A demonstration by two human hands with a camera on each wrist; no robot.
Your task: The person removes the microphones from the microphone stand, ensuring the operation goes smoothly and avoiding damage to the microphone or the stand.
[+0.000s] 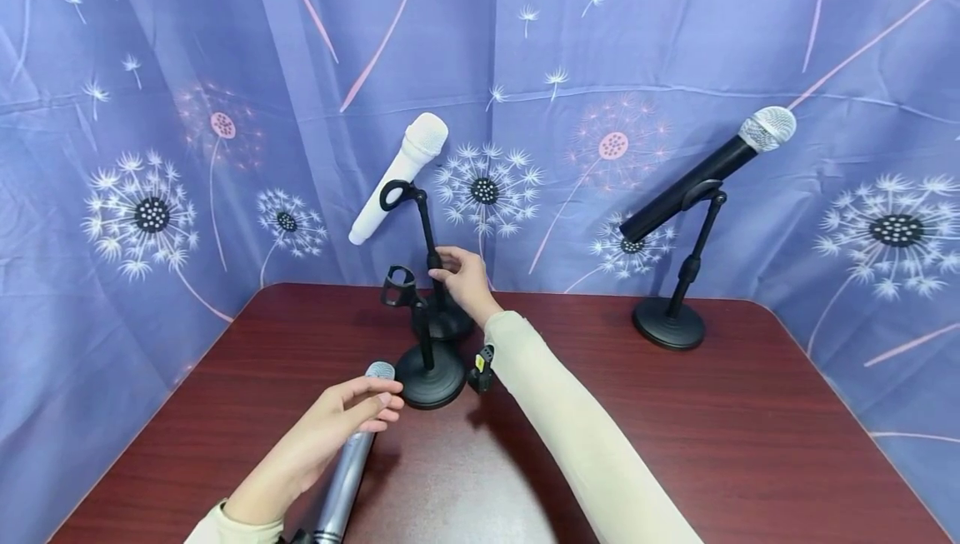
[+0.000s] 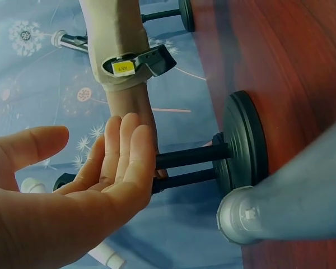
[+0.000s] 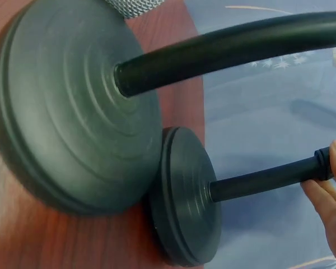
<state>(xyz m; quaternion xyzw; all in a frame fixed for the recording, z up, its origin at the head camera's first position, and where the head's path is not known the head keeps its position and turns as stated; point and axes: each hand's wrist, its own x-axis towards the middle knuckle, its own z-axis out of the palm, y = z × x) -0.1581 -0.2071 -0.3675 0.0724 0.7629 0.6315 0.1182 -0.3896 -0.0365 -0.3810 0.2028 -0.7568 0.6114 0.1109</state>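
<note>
My right hand pinches the pole of the rear black microphone stand between thumb and fingers, at the collar partway up. A white microphone leans in that stand's ring holder, its head up to the right. Just in front stands a second black stand with nothing in its clip; the two round bases overlap in the head view. My left hand, fingers loosely bent and holding nothing, hovers over a silver microphone lying on the table, partly hiding it. The microphone's end shows beside the stand base in the left wrist view.
At the back right, a third stand carries a black microphone with a silver head. The reddish-brown table backs onto a blue dandelion-print curtain. A small camera is strapped to the right wrist.
</note>
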